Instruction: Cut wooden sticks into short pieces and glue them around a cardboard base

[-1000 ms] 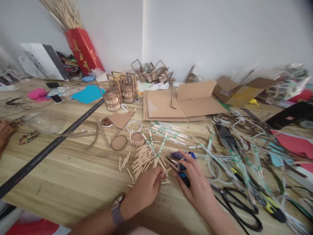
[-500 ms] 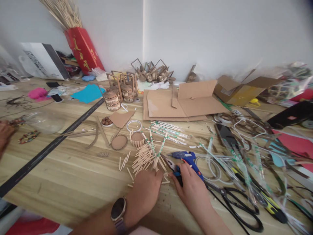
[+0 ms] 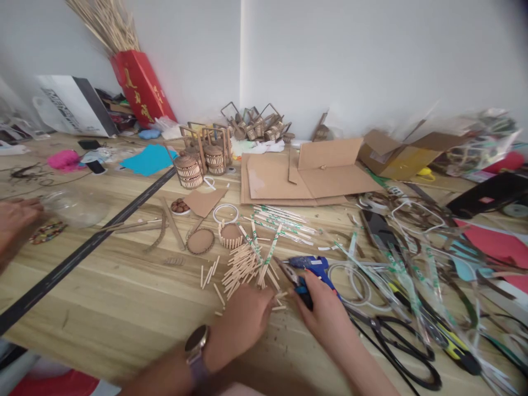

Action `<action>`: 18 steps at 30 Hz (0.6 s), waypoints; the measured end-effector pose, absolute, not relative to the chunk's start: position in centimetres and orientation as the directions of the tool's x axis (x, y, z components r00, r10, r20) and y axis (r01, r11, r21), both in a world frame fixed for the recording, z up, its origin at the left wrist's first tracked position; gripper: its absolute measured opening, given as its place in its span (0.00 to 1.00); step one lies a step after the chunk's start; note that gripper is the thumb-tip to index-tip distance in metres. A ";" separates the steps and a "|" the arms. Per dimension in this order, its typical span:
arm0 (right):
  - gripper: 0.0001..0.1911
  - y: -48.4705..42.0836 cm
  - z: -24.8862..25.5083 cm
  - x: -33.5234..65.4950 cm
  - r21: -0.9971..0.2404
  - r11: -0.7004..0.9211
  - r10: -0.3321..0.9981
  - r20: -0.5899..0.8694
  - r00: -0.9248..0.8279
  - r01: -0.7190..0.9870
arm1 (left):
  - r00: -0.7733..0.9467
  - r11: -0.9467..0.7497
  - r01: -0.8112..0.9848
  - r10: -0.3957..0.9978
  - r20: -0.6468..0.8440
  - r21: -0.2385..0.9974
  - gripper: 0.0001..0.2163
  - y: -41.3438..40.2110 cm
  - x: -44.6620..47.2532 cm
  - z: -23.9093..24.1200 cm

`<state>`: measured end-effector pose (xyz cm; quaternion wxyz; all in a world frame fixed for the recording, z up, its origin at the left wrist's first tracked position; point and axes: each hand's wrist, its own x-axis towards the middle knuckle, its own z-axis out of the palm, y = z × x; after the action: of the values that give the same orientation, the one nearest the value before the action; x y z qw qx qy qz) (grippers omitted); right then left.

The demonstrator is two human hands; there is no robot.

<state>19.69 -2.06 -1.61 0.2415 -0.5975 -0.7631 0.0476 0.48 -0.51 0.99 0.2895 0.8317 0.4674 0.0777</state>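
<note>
My left hand (image 3: pixel 243 314), with a watch on the wrist, is closed beside a pile of short wooden sticks (image 3: pixel 243 268). A pale wooden stick (image 3: pixel 282 295) juts from its fingertips, though the grip is partly hidden. My right hand (image 3: pixel 325 302) is wrapped round the dark blue handles of pliers (image 3: pixel 290 273), whose jaws point up and left. Sticks in green-printed wrappers (image 3: pixel 271 253) lean over the pile just above my left hand. Behind the pile stands a small round cup edged with upright sticks (image 3: pixel 231 235). Beside it lies a round cardboard disc with a braided rim (image 3: pixel 201 241).
A blue glue gun (image 3: pixel 311 265) lies behind the pliers, with black scissors (image 3: pixel 406 344) at right. Flattened cardboard (image 3: pixel 272 175) and lidded miniature baskets (image 3: pixel 188 171) stand farther back. At far left another person's hand (image 3: pixel 18 215) is near a clear container (image 3: pixel 76 206).
My right hand and the pliers have shifted slightly; the pliers' jaws look farther apart. My left hand has barely moved. The other person's hand has come further into view from the left.
</note>
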 end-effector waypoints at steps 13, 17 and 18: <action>0.09 -2.6 0.9 19.3 -0.719 0.264 0.954 0.098 -0.282 0.644 | 0.630 0.198 0.127 0.740 -0.233 0.972 0.29 0.4 0.6 -1.0; 0.21 -2.9 -0.3 18.9 -0.674 0.288 0.950 0.115 -0.289 0.680 | 0.655 0.198 0.125 0.720 -0.231 0.972 0.30 0.1 0.6 -1.4; 0.24 -2.9 -0.5 18.9 -0.661 0.294 0.949 0.117 -0.292 0.691 | 0.662 0.204 0.118 0.713 -0.231 0.972 0.30 0.1 0.6 -1.5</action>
<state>18.93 -2.93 -0.46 0.2551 -0.5376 -0.7627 0.2532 0.61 0.12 -1.49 0.6924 0.5930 0.3505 0.2148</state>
